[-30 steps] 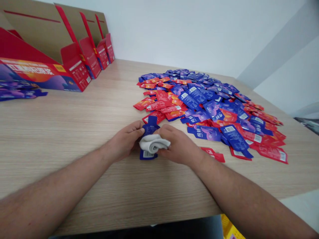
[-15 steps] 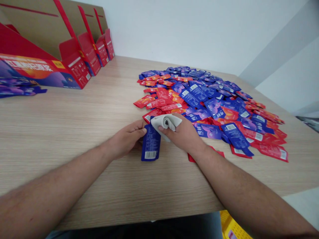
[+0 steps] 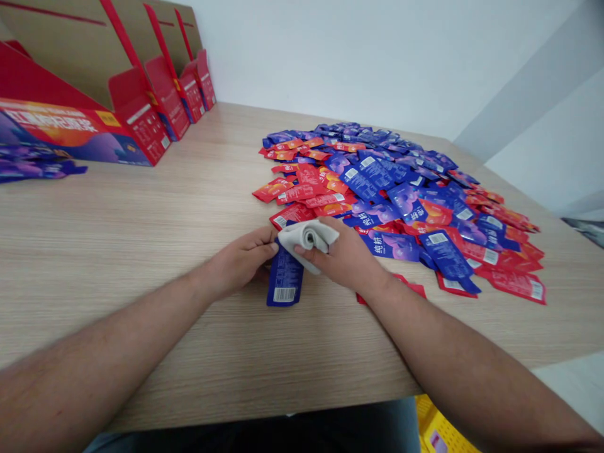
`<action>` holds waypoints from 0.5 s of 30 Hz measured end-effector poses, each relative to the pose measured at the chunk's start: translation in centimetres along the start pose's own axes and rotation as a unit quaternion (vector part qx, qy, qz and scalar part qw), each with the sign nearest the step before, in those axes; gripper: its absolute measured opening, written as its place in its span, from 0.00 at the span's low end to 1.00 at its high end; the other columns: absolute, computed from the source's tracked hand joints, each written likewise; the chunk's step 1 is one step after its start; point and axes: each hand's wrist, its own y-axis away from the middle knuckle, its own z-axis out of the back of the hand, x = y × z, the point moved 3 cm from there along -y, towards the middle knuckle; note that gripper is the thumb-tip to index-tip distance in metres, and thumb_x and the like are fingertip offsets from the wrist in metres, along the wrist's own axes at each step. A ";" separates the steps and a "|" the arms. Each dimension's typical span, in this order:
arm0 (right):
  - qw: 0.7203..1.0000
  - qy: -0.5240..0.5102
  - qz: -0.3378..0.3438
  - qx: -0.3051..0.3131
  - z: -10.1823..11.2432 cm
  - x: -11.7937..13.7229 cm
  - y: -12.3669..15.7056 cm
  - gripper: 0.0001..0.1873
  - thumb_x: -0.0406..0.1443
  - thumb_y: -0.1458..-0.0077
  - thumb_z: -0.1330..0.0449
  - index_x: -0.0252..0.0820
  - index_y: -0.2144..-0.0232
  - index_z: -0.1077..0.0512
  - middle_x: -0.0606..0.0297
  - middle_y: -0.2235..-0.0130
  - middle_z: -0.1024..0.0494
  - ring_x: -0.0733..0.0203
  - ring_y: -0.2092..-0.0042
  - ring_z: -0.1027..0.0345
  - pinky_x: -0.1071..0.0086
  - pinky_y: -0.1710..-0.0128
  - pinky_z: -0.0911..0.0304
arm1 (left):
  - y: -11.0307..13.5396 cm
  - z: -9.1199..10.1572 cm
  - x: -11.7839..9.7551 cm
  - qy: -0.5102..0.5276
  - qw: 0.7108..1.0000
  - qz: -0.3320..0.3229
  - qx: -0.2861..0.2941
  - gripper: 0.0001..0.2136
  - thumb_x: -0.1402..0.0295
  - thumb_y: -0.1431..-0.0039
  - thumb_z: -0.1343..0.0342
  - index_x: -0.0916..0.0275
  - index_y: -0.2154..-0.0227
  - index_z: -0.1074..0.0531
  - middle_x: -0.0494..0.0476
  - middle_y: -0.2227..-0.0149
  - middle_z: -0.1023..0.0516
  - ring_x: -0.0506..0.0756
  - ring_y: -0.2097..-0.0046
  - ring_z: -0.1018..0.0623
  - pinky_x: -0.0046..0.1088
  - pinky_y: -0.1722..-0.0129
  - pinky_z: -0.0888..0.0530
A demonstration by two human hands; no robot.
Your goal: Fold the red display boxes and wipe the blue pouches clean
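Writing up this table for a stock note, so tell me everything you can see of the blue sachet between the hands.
The glossy blue sachet lies lengthwise on the wooden table, its printed back facing up, with small text above a white barcode at the near end. The left hand pinches its far part, and an off-white cloth, held by the right hand, covers its top.

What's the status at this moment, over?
Left hand pinching blue sachet near its top. Right hand holding rolled pale cloth against it. Red-and-blue sachet pile just beyond, on wooden table.
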 end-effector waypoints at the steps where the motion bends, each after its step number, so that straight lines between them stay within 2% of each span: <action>1: 1.000 0.007 -0.013 -0.012 0.0 0.0 0.0 0.10 0.43 0.41 0.37 0.45 0.60 0.27 0.64 0.62 0.23 0.56 0.60 0.30 0.64 0.62 0.37 | 0.0 -0.1 -0.1 0.014 1.000 0.006 -0.002 0.04 0.67 0.45 0.42 0.60 0.71 0.31 0.48 0.76 0.33 0.50 0.75 0.33 0.23 0.76 0.34; 3: 1.000 0.011 -0.014 -0.004 -0.2 0.4 0.3 0.10 0.42 0.41 0.36 0.45 0.59 0.27 0.64 0.62 0.23 0.56 0.60 0.30 0.65 0.61 0.37 | 0.1 -0.2 -0.2 0.042 0.999 0.014 -0.014 0.04 0.68 0.44 0.43 0.60 0.70 0.33 0.48 0.77 0.33 0.50 0.76 0.32 0.23 0.76 0.33; 6: 0.993 0.000 0.049 0.104 -1.1 1.4 0.9 0.11 0.37 0.46 0.34 0.43 0.60 0.28 0.63 0.61 0.24 0.56 0.58 0.30 0.65 0.60 0.35 | -0.2 -0.1 -0.1 0.075 0.996 0.016 -0.038 0.04 0.70 0.44 0.44 0.61 0.71 0.35 0.48 0.77 0.32 0.50 0.76 0.32 0.23 0.77 0.34; 7: 0.990 -0.004 0.066 0.128 -1.3 1.5 1.0 0.11 0.35 0.47 0.34 0.43 0.60 0.28 0.62 0.60 0.24 0.56 0.57 0.30 0.65 0.59 0.35 | -0.3 0.0 -0.1 0.078 0.996 0.013 -0.044 0.05 0.70 0.44 0.45 0.60 0.71 0.36 0.48 0.77 0.32 0.50 0.76 0.32 0.23 0.77 0.33; 8: 0.990 -0.002 0.068 0.127 -1.3 1.4 1.1 0.11 0.34 0.47 0.35 0.44 0.59 0.28 0.62 0.59 0.24 0.56 0.57 0.30 0.65 0.58 0.35 | -0.5 0.2 -0.1 0.074 0.996 0.003 -0.053 0.05 0.70 0.44 0.45 0.60 0.71 0.37 0.48 0.77 0.33 0.49 0.76 0.33 0.23 0.78 0.34; 10: 0.998 0.006 0.044 0.043 -0.6 0.5 1.0 0.09 0.35 0.45 0.37 0.44 0.59 0.28 0.61 0.60 0.24 0.54 0.57 0.30 0.63 0.58 0.35 | -0.8 0.9 -0.5 0.052 0.996 -0.027 -0.071 0.06 0.69 0.42 0.46 0.60 0.72 0.39 0.47 0.77 0.35 0.49 0.76 0.34 0.22 0.78 0.33; 12: 0.998 0.047 0.001 -0.041 0.0 -0.5 0.8 0.06 0.38 0.42 0.38 0.44 0.62 0.28 0.60 0.64 0.24 0.53 0.62 0.30 0.62 0.64 0.35 | -0.7 2.0 -1.5 0.019 0.994 -0.071 -0.086 0.07 0.69 0.41 0.48 0.60 0.72 0.40 0.46 0.77 0.37 0.49 0.76 0.34 0.22 0.78 0.33; 15: 0.998 0.054 0.016 -0.030 -0.3 -0.9 0.5 0.08 0.41 0.41 0.39 0.45 0.62 0.27 0.61 0.67 0.25 0.53 0.67 0.30 0.62 0.69 0.37 | 0.4 4.3 -3.9 -0.108 0.974 -0.147 -0.132 0.06 0.67 0.38 0.50 0.59 0.70 0.40 0.48 0.74 0.35 0.50 0.73 0.31 0.25 0.75 0.28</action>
